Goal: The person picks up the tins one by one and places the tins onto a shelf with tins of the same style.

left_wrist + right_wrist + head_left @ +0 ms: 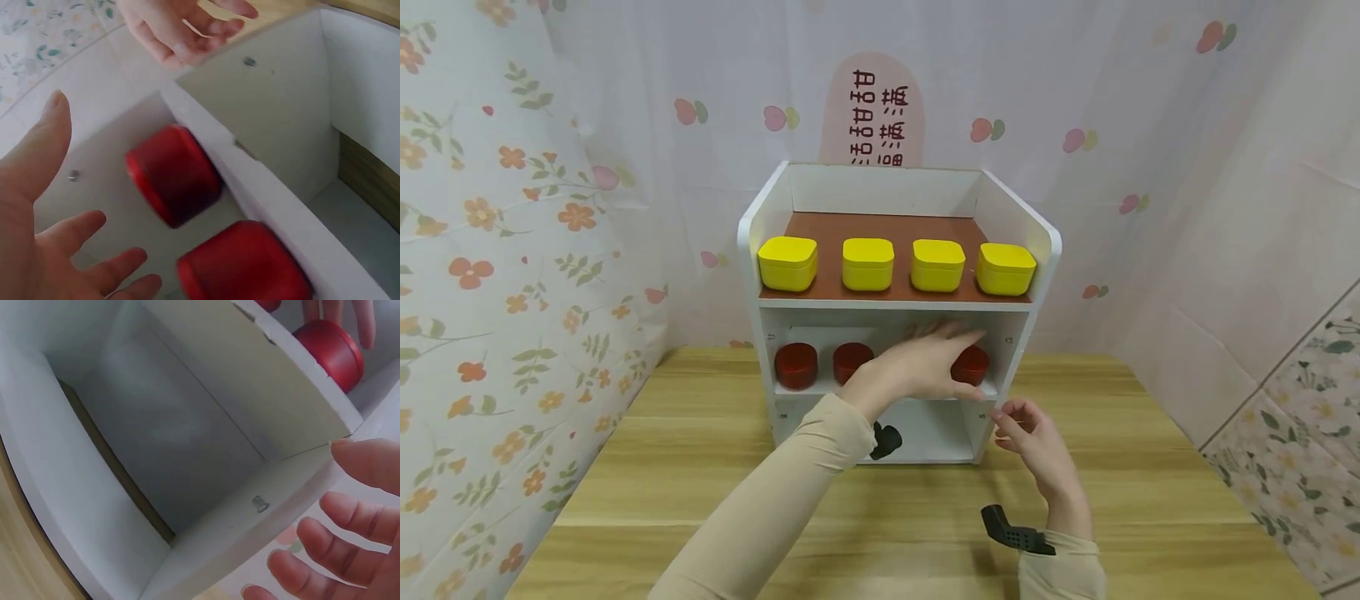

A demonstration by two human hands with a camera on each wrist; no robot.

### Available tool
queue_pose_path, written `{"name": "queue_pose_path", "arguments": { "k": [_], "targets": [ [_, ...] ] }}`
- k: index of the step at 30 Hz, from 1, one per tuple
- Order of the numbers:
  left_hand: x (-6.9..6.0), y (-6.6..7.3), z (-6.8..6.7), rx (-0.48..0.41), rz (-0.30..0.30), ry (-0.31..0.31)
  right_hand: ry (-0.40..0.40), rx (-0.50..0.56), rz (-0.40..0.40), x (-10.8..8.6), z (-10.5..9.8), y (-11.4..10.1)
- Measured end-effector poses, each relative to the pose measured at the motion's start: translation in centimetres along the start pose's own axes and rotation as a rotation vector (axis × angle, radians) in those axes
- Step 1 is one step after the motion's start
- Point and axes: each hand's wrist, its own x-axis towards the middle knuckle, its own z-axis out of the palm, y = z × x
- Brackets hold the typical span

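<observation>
My left hand (925, 367) reaches into the middle shelf with its fingers spread, beside the rightmost round red tin (970, 365). In the left wrist view the left hand (62, 244) stands apart from two red tins (178, 175), holding nothing. Two more red tins (796, 367) stand at the shelf's left; what is behind the hand is hidden. Next to the cabinet's right side panel is my right hand (1033, 437), its fingers loosely bent. The right wrist view shows the right hand (350, 531) holding nothing, near the panel's front edge.
The white cabinet (895, 305) stands on a wooden table (700, 467) against a patterned curtain. Along its brown top shelf sit several yellow lidded boxes (868, 265). A bottom compartment (932, 429) lies below the red tins. Dark wrist mounts (1018, 533) are strapped to the arms.
</observation>
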Motion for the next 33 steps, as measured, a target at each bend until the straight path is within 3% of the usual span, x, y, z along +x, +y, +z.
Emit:
{"name": "queue_pose_path", "arguments": {
  "k": [6, 10, 17, 22, 28, 33],
  "targets": [
    [-2.5, 0.7, 0.2, 0.038, 0.028, 0.055, 0.023, -0.073, -0.003, -0.9, -0.8, -1.0],
    [-4.5, 0.3, 0.7, -0.005, 0.025, 0.081, 0.021, -0.141, -0.038, -1.4, -1.3, -1.6],
    [-8.7, -1.8, 1.4, -0.176, 0.0, 0.118, 0.019, -0.328, -0.122, -2.1, -1.3, -1.8],
    [-12.7, -2.7, 1.9, -0.267, -0.005, 0.155, 0.01, -0.451, -0.181, -2.6, -0.8, -1.5],
    [-17.2, -4.3, 2.5, -0.311, -0.048, 0.213, 0.011, -0.55, -0.216, -3.0, -0.7, -1.6],
    [-20.1, -6.8, 3.1, -0.327, -0.097, 0.264, 0.031, -0.669, -0.259, -3.1, -1.2, -1.6]
  ]
}}
